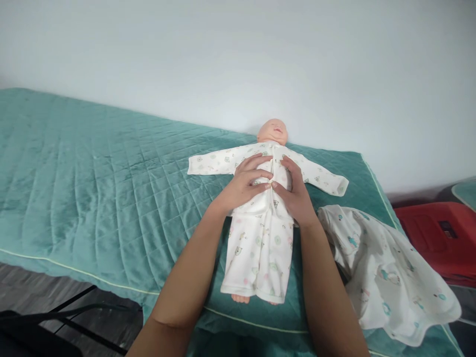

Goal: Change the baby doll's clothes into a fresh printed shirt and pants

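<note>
A baby doll [273, 131] lies on its back, dressed in a white patterned baby shirt [275, 204] and matching pants [245, 243]. Its sleeves stretch out to both sides, and toes peek out below the pant cuffs. My left hand [248, 181] and my right hand [293, 191] meet at the shirt's front opening over the belly. Both thumbs come together on the front edge, gripping the fabric there, while the other fingers lie bent on the chest. Whatever fastener sits between the thumbs is too small to make out.
A quilted green cover [111, 193] lies beneath the doll, against a pale wall [238, 59]. To the right, a crumpled white printed cloth [390, 277] hangs over the edge. Beyond it stands a red object [439, 238]. Black metal bars [89, 307] show at lower left.
</note>
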`<state>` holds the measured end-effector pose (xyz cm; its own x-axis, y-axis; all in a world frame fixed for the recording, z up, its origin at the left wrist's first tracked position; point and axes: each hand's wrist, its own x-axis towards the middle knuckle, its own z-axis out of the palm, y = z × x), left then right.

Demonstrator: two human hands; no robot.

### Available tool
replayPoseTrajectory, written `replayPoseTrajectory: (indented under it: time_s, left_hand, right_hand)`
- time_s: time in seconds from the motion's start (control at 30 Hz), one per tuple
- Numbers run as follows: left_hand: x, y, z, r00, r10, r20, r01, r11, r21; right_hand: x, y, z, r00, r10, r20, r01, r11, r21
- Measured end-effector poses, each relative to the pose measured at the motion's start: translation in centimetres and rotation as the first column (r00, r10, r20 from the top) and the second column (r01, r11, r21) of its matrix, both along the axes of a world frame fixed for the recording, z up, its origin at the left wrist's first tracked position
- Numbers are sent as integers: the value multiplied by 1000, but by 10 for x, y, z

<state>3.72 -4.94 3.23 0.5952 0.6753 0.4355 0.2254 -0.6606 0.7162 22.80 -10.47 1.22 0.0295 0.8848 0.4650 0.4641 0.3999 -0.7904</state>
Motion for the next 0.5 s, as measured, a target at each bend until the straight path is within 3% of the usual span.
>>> replayPoseTrajectory:
  time_s: [0.5]
  left_hand:
    - [3, -2, 1, 999, 32, 30, -32, 999, 22]
  right_hand:
    - [1, 0, -1, 1000, -1, 12, 1, 1000, 9]
